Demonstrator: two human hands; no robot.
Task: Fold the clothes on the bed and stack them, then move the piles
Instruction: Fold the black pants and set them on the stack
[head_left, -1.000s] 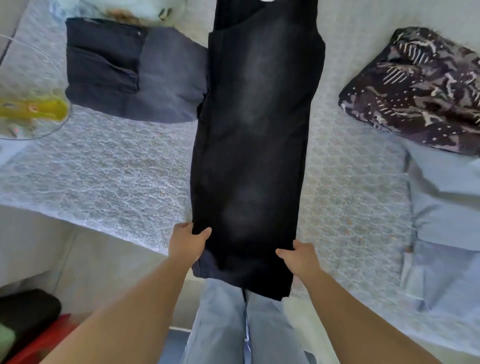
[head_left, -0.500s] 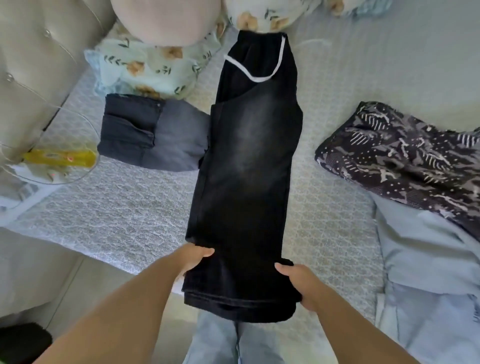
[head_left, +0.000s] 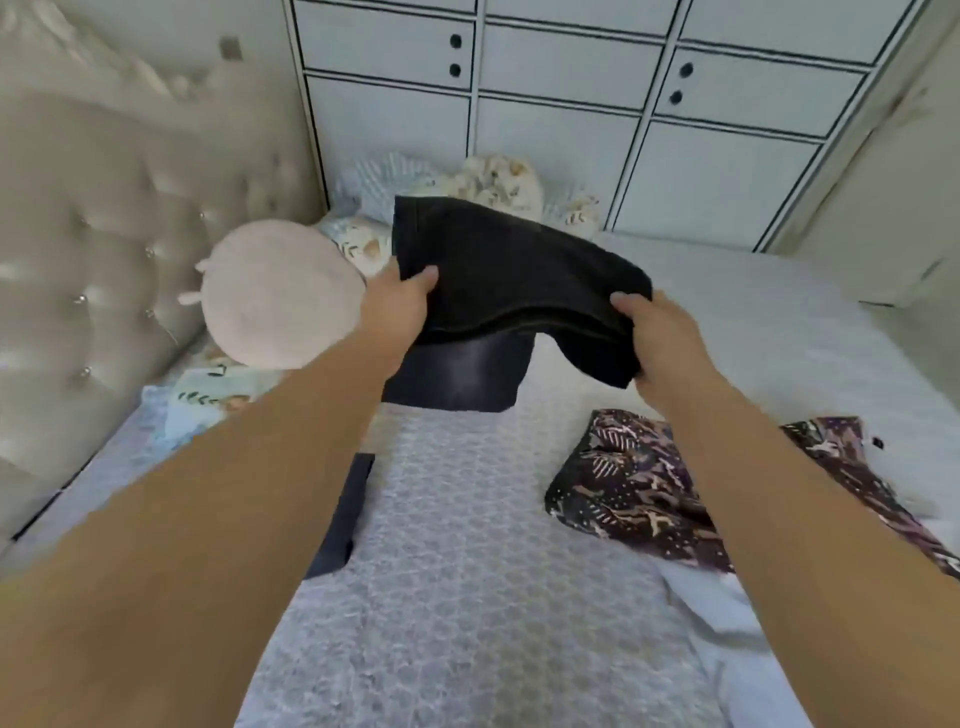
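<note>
At frame centre, the left hand (head_left: 397, 304) and right hand (head_left: 662, 338) pinch the jeans' (head_left: 514, 275) hem, thumbs on top, above the bed (head_left: 467, 597).

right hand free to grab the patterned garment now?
Probably not yet: the right hand grips the black jeans, as does the left hand. The patterned garment lies uncovered below that arm.

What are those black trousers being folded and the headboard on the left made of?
Black trousers: probably denim, matte, with a faded patch and a stitched hem. Headboard: looks like glossy cream leather or faux leather, tufted with shiny studs.
</note>
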